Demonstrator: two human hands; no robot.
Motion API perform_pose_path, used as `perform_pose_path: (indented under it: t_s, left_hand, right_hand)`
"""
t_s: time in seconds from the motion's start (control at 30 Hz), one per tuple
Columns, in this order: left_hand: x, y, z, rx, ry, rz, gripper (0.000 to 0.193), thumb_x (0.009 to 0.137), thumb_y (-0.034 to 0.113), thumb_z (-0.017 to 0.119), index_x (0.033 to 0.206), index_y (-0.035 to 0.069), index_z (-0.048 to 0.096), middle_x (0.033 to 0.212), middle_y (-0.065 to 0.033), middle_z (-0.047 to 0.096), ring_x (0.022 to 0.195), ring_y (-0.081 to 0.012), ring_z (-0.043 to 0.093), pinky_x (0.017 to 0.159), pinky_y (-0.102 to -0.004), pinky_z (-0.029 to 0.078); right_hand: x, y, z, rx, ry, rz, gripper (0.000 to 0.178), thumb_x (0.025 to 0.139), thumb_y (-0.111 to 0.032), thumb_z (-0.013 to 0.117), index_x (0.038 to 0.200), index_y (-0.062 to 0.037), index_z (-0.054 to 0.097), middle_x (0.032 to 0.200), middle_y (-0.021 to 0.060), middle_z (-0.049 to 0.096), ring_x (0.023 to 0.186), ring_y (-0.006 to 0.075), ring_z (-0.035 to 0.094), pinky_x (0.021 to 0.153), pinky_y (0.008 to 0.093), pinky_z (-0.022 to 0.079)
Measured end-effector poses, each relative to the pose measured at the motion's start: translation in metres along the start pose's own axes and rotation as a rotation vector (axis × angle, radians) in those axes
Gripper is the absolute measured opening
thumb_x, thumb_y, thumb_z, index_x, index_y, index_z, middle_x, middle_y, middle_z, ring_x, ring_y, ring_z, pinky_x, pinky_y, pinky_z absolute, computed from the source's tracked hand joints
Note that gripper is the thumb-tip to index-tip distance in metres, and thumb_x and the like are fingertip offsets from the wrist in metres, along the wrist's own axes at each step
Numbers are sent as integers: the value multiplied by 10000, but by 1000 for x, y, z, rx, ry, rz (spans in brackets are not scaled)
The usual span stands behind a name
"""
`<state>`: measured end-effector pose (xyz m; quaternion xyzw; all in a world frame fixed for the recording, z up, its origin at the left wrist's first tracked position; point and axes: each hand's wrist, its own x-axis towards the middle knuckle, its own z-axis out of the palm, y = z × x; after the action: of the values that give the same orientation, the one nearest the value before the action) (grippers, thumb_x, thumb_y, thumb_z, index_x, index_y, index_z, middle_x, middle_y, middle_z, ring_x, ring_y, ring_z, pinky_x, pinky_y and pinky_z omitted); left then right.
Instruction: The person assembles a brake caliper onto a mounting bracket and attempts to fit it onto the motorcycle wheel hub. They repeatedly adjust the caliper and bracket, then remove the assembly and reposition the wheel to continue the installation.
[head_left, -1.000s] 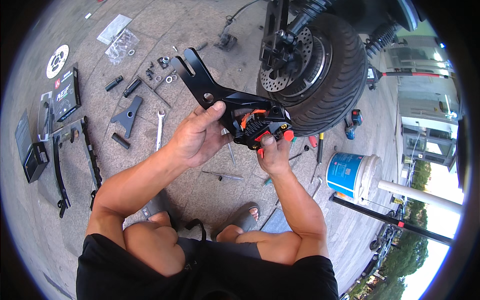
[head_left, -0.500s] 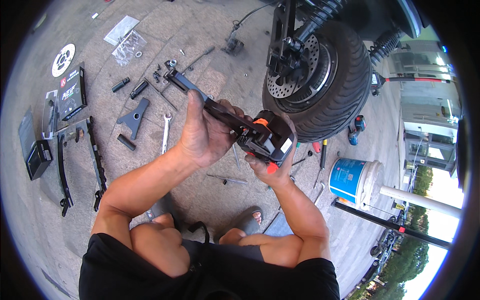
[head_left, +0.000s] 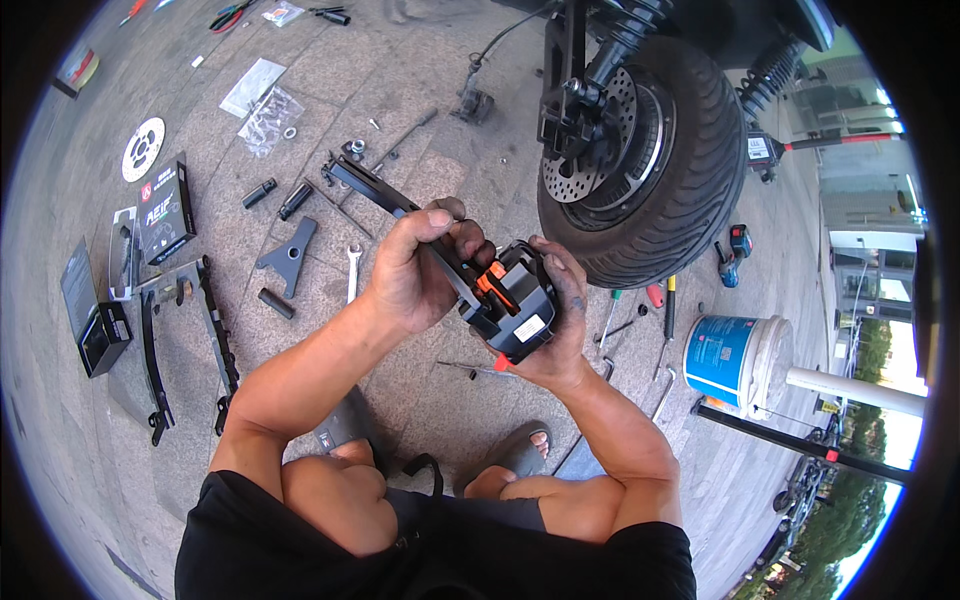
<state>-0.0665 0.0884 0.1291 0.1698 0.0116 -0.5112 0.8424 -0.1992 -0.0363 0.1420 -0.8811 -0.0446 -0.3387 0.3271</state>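
Above the paved ground [head_left: 420, 400], between the knees, a black brake assembly with an orange clip [head_left: 508, 300] is held in both hands. Left hand [head_left: 415, 265] is clamped around its long black bracket arm [head_left: 375, 190], fingers curled shut on it. Right hand [head_left: 555, 320] is cupped under the black body, fingers wrapped around its far side. Scooter wheel with drilled brake disc [head_left: 640, 150] is seen just beyond. Blue-and-white bucket [head_left: 735, 360] is set to the right. Open-end wrench [head_left: 352, 270] and black parts are scattered left.
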Motion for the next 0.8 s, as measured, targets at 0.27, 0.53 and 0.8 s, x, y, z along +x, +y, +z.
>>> perform_pose_path:
  t_s: [0.27,0.53,0.8]
  left_hand:
    - [2,-1,7,13,76,0,471,767,253,639,1162,41,495,1003,-167,576,949,-293,575,865,-394,496]
    - [-2,-1,8,142,0,10,589,768,114,575,1315,35,371,1144,-204,547,1055,-311,569,941,-425,478]
    - [-3,4,12,186,-1,-28,610,757,13,479,1348,3,329,1225,-242,535,1115,-337,567,984,-438,469]
  right_hand:
    - [1,-1,-1,-12,45,-7,897,600,-155,867,1346,-27,388,1285,264,429,1164,374,502,947,405,440]
    - [4,2,0,-18,53,-57,907,576,-131,854,1358,-86,396,1303,247,419,1122,387,492,897,445,453]
    - [8,4,-7,-111,-38,-146,871,547,-46,808,1331,-189,455,1363,174,392,1088,392,474,870,465,453]
